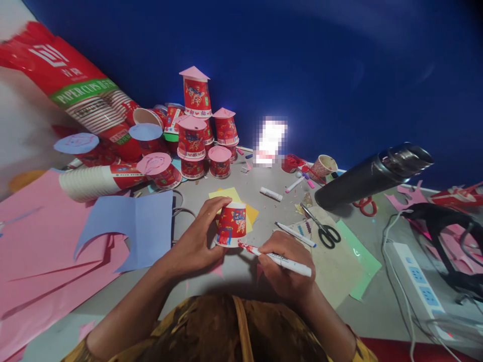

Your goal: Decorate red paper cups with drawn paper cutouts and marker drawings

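Note:
My left hand [202,234] is wrapped round a red paper cup [233,221] with gold and blue patterns, its white rim facing down. A white marker [283,262] with a red tip is pinched in my right hand [289,259]. Its tip meets the white band near the cup's lower edge, where red marks show. Just behind the cup lie yellow paper pieces [231,194]. Close to my right hand are a blue-ended marker [296,234] and black-handled scissors [327,234].
Decorated cups [191,143] with paper tops stand stacked at the back. A paper cup bag [86,95] leans at left above pink paper [49,251] and blue paper [143,221]. On the right are a dark flask [362,181], a power strip [417,286] with cables, and green paper [360,261].

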The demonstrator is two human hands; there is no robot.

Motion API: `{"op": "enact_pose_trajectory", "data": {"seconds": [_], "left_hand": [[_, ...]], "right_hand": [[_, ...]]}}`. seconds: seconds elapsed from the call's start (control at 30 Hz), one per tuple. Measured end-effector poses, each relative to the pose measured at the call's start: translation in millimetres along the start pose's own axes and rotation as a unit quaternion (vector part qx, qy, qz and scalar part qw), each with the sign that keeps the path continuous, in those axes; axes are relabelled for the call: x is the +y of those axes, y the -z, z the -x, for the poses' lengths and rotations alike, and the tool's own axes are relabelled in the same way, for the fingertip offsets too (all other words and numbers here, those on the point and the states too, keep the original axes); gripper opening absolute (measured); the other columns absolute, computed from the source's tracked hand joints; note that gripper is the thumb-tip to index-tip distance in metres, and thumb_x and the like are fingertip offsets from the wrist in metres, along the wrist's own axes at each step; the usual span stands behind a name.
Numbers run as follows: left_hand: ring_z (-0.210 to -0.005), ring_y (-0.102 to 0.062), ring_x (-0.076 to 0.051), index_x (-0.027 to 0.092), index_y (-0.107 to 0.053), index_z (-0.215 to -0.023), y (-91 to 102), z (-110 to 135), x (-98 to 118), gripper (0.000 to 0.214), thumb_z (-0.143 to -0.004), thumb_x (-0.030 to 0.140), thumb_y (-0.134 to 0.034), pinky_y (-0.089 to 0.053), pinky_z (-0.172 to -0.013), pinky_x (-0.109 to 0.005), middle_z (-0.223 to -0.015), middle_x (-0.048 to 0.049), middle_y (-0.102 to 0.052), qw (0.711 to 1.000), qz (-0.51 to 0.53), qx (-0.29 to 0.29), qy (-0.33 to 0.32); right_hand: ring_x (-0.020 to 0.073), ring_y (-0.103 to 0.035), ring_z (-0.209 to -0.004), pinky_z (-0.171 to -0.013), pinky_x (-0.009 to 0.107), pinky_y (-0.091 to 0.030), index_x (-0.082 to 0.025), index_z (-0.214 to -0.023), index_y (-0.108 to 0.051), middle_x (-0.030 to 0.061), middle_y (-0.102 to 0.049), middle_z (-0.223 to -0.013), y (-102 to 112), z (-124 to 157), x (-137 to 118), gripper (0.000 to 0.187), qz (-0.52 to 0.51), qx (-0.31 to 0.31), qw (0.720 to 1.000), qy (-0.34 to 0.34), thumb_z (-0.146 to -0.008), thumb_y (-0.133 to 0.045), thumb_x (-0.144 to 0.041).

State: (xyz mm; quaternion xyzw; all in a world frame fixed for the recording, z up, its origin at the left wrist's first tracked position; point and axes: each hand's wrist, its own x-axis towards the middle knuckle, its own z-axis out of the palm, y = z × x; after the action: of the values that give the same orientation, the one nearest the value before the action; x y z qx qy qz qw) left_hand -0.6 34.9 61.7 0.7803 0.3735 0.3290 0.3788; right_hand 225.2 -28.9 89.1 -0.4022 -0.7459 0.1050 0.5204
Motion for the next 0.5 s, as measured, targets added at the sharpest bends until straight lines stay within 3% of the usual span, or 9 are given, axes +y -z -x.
{"op": "enact_pose_trajectory", "data": {"seconds": [0.5], "left_hand": [[-0.150,-0.041,-0.032,0.033,-0.036,-0.155,-0.3,-0.3,-0.5,0.083,-0.081,0.010,-0.064,-0.044,-0.123,-0.055,-0.158,-0.0102,-0.041,1.000,0.007,0.002,-0.013]], "right_hand": [[0.0151,-0.063,-0.055,-0.054,0.028,-0.048,-0.021,-0.081,-0.067,0.0006,-0.070,-0.064,-0.3,-0.9,0.6,0.015,0.000,0.024,0.999,-0.031,-0.091,-0.062,-0.011]]}}
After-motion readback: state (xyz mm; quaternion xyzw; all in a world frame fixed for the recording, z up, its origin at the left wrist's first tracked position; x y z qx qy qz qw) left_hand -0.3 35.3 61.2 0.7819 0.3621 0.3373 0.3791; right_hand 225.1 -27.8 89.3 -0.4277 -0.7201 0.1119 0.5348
